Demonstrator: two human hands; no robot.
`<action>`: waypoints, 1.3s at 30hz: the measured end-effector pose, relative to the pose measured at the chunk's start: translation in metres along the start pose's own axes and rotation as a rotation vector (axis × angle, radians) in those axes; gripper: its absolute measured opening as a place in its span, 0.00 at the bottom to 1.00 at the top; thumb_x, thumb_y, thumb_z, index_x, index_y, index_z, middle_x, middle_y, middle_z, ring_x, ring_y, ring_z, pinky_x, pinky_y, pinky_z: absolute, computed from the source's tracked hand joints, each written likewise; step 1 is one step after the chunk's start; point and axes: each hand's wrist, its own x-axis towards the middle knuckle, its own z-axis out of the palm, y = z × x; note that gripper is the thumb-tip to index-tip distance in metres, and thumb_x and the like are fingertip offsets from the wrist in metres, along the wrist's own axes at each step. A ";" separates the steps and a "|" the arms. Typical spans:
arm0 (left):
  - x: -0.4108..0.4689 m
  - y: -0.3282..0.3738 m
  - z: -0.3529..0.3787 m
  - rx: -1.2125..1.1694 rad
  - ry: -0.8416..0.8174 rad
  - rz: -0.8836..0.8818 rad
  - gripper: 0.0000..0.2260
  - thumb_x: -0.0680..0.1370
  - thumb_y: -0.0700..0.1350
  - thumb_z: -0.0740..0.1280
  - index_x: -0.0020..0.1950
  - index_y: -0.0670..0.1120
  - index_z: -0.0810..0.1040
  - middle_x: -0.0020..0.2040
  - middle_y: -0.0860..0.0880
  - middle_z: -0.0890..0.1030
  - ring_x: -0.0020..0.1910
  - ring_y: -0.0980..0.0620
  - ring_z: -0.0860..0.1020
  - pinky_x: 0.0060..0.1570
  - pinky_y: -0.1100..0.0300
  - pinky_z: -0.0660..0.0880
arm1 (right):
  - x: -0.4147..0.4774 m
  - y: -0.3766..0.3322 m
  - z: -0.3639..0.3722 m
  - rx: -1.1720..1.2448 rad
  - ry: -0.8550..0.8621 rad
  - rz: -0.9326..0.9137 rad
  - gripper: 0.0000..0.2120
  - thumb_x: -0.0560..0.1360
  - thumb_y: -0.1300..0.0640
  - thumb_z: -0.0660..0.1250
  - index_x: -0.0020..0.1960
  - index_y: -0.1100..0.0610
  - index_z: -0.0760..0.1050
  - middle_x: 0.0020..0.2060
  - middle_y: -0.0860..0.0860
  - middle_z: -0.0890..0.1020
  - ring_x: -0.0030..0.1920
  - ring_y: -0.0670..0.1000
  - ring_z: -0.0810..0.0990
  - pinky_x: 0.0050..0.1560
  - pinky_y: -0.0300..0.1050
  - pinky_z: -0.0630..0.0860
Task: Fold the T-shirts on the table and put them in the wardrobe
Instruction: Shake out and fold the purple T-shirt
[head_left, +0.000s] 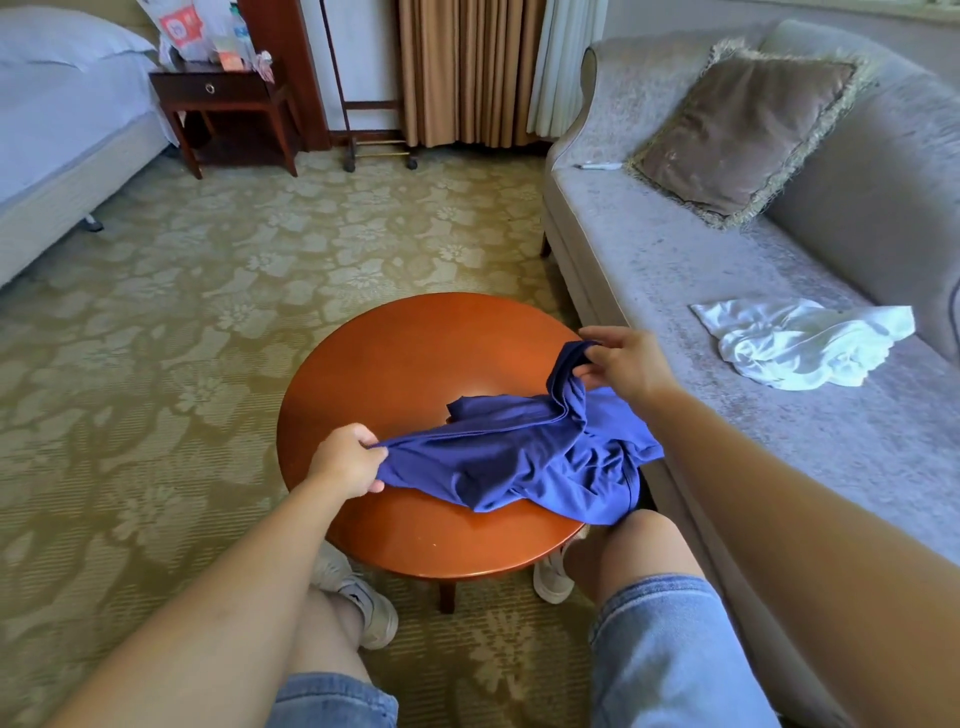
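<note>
Blue soft-knit T-shirt (519, 457), crumpled, on the near right part of the round reddish-brown wooden surface (415, 353), with its near right edge spilling over the rim beside a bare knee. Stretched between both sets of fingers. Left fingers (371, 486) curled tight round a bunched edge at the shirt's left end, just above the left rim. Right fingers (602, 354) pinching a gathered fold at the far right, lifted clear of the wood, with cloth hanging from that pinch down to the heap. Right of the surface, a pale grey upholstered sofa (675, 260) with a white crumpled garment (800, 345) on its seat, well apart from the blue one. Farther back, a brown fringed cushion (737, 135).
</note>
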 end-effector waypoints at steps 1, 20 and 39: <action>-0.004 0.005 -0.007 -0.122 -0.008 0.000 0.05 0.80 0.41 0.67 0.55 0.42 0.77 0.43 0.43 0.81 0.31 0.49 0.82 0.28 0.61 0.77 | -0.003 -0.002 -0.002 0.011 0.010 -0.008 0.15 0.79 0.71 0.59 0.64 0.62 0.73 0.43 0.59 0.81 0.30 0.48 0.81 0.44 0.47 0.82; -0.173 0.151 -0.186 -1.314 0.245 0.474 0.04 0.78 0.32 0.65 0.50 0.39 0.76 0.43 0.46 0.79 0.40 0.54 0.80 0.49 0.64 0.79 | -0.113 -0.167 -0.074 0.404 0.369 -0.379 0.11 0.78 0.68 0.62 0.58 0.62 0.77 0.42 0.54 0.80 0.30 0.47 0.81 0.37 0.38 0.80; -0.296 0.216 -0.320 -1.097 0.676 0.815 0.11 0.77 0.32 0.66 0.41 0.48 0.76 0.38 0.48 0.76 0.33 0.56 0.77 0.37 0.68 0.77 | -0.169 -0.314 -0.133 0.408 0.560 -0.706 0.13 0.70 0.58 0.64 0.30 0.44 0.77 0.29 0.44 0.81 0.38 0.51 0.85 0.50 0.54 0.81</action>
